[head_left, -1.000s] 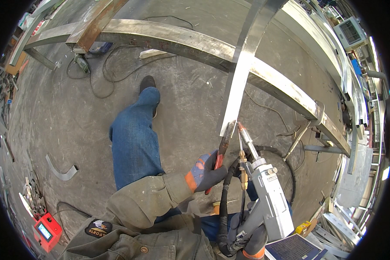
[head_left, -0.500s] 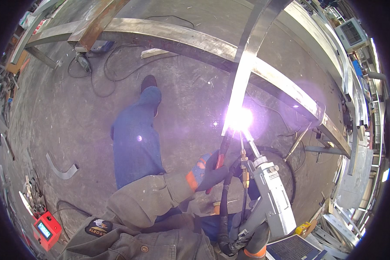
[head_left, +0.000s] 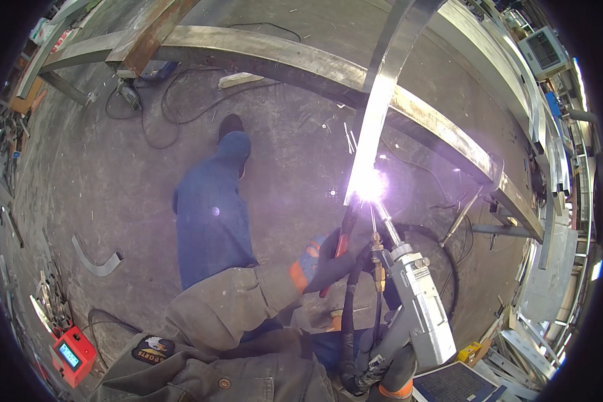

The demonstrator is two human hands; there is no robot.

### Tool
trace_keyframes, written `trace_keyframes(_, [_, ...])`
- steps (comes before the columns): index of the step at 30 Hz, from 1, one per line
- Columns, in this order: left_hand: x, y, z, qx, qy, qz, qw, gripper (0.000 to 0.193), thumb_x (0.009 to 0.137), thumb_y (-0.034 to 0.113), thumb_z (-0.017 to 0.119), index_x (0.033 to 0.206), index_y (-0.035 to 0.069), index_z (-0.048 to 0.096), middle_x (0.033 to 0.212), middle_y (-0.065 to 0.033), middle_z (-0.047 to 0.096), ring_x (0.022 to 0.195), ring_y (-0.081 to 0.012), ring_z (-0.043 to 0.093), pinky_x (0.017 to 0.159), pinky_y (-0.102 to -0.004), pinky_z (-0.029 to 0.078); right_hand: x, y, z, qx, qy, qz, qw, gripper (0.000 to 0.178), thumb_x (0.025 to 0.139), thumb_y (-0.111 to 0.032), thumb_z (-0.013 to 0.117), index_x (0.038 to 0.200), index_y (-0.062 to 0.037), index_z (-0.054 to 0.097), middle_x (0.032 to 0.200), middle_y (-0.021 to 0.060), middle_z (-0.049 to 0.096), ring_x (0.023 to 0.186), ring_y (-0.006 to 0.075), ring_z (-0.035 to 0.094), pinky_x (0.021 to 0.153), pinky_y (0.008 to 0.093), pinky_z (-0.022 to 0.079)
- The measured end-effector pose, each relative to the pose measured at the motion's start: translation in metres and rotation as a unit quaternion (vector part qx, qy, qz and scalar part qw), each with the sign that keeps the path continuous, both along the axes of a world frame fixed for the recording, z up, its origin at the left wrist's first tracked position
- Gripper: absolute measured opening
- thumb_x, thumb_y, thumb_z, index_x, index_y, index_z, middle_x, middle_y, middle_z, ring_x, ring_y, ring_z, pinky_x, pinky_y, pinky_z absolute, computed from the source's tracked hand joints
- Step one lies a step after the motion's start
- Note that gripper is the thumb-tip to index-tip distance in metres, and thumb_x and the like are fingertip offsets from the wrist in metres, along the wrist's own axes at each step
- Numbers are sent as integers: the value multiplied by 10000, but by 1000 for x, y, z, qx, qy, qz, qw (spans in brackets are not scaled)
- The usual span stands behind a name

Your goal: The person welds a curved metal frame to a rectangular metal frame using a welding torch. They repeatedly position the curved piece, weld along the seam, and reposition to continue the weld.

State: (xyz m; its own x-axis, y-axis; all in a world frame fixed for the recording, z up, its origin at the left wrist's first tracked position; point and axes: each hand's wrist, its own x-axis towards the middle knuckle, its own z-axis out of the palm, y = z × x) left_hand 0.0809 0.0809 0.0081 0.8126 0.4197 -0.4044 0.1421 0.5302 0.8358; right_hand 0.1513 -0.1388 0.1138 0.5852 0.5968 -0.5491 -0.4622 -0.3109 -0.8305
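Observation:
My gloved right hand [head_left: 396, 365] is wrapped round the grip of a silver welding gun [head_left: 425, 305] at the lower right. The gun's nozzle points up and left into a bright white-violet glow [head_left: 370, 185], with a thin brass-fitted wire feed tube [head_left: 378, 261] alongside it. The glow sits at the near end of a shiny metal bar [head_left: 386, 84]. My gloved left hand [head_left: 327, 266], orange at the cuff, is closed on a red-handled tool [head_left: 342, 245]. Its dark front end reaches the bar's end by the glow; the glare hides how they meet.
A long steel beam [head_left: 268, 59] crosses the far side, with a rusty beam [head_left: 147, 50] on it. My blue-clad leg [head_left: 211, 208] stretches forward over the floor. Cables, an angle grinder [head_left: 128, 94] and a curved metal strip [head_left: 100, 261] lie about. A red device [head_left: 74, 356] stands lower left.
The glow has shrunk and dimmed, so the floor and the bar show more clearly. My hands, the gun and the red-handled tool have hardly moved.

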Motion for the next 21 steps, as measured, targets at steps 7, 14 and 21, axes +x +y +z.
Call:
trace_keyframes(7, [-2, -2, 1, 1, 6, -3, 1000, 302, 841, 185, 612, 1076, -3, 592, 690, -43, 571, 635, -91, 541, 546, -297, 449, -3, 1, -3, 7, 3, -3, 1000, 749, 877, -594, 619, 1299, -15, 400, 851, 151, 584, 581, 225, 617, 469, 314, 513])
trace_keyframes(14, [-1, 1, 2, -6, 17, -13, 1000, 325, 844, 184, 606, 1108, -5, 593, 684, -46, 567, 627, -87, 541, 541, -289, 446, -4, 1, -5, 11, 9, -13, 1000, 719, 874, -573, 637, 1275, -18, 418, 847, 141, 577, 586, 229, 621, 471, 317, 518])
trace_keyframes(21, [-6, 1, -5, 0, 41, -15, 999, 294, 846, 180, 600, 1074, -6, 584, 682, -47, 555, 617, -97, 535, 533, -301, 442, -4, -4, -5, 31, 13, -23, 999, 689, 872, -552, 656, 1252, -22, 436, 843, 132, 571, 591, 233, 624, 472, 321, 522])
